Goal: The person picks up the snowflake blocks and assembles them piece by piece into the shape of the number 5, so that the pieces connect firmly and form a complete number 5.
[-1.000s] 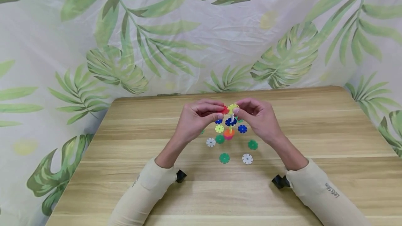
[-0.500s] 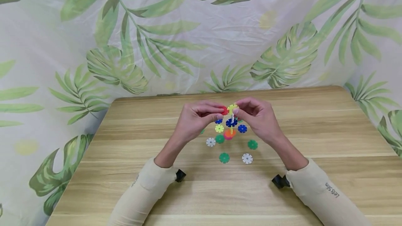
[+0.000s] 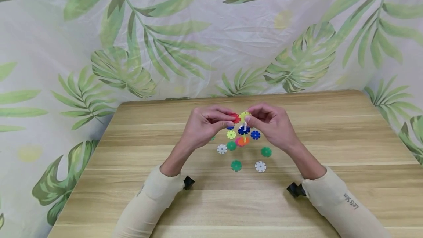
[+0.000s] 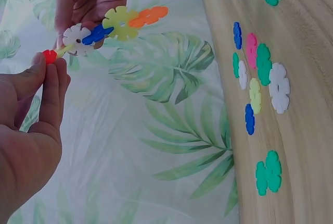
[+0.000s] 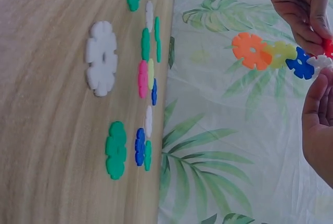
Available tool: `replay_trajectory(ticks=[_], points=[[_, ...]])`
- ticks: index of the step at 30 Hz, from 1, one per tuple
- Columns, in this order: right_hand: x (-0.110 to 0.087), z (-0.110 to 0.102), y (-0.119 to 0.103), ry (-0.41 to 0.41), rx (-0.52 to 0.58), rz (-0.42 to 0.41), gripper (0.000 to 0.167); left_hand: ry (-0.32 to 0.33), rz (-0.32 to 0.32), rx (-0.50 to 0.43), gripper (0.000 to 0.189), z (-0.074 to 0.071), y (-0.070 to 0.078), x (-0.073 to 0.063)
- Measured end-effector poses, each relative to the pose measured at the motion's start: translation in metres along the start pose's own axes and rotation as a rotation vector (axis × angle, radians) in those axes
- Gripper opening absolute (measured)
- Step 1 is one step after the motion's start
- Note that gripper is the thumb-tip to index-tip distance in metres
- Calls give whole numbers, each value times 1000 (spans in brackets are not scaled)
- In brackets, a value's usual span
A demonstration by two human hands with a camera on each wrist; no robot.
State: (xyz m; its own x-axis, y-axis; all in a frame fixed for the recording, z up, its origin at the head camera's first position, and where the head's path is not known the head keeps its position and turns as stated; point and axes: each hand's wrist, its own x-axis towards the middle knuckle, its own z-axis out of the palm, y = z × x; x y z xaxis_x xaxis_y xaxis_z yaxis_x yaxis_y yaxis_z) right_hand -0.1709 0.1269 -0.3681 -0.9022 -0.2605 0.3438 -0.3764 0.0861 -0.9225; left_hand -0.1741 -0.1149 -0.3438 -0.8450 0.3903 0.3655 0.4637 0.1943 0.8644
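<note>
My left hand (image 3: 205, 126) pinches a red notched plastic disc (image 3: 235, 118) between thumb and fingers. Against its right side lies a yellow disc (image 3: 244, 115), pinched by my right hand (image 3: 272, 123); whether the two discs interlock I cannot tell. From that yellow disc a joined chain hangs above the table: a white disc (image 4: 78, 39), a blue disc (image 4: 97, 35), a second yellow disc (image 4: 120, 24) and an orange disc (image 4: 150, 16) at the free end. In the right wrist view, fingers partly hide the red and white discs.
Loose notched discs lie flat on the wooden table (image 3: 148, 201) below the hands: several green (image 3: 236, 165), white (image 3: 260, 166) and blue (image 3: 255, 134), plus a yellow-green one (image 3: 231, 134) and a pink one (image 4: 252, 50). A leaf-print cloth (image 3: 231, 28) hangs behind the table.
The chain's lower end has swung slightly right, so more of the pink disc shows on the table. The red disc has dipped slightly beside the yellow one. Both hands keep their grip.
</note>
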Motion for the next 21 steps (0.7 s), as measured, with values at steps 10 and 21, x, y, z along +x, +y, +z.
replay_trajectory(ticks=[10, 21], points=[[-2, 1, 2, 17, 2, -6, 11, 29, -10, -72, 7, 6, -4, 0], [-1, 2, 1, 1, -20, -9, 11, 17, -45, -53, 8, 5, -2, -1]])
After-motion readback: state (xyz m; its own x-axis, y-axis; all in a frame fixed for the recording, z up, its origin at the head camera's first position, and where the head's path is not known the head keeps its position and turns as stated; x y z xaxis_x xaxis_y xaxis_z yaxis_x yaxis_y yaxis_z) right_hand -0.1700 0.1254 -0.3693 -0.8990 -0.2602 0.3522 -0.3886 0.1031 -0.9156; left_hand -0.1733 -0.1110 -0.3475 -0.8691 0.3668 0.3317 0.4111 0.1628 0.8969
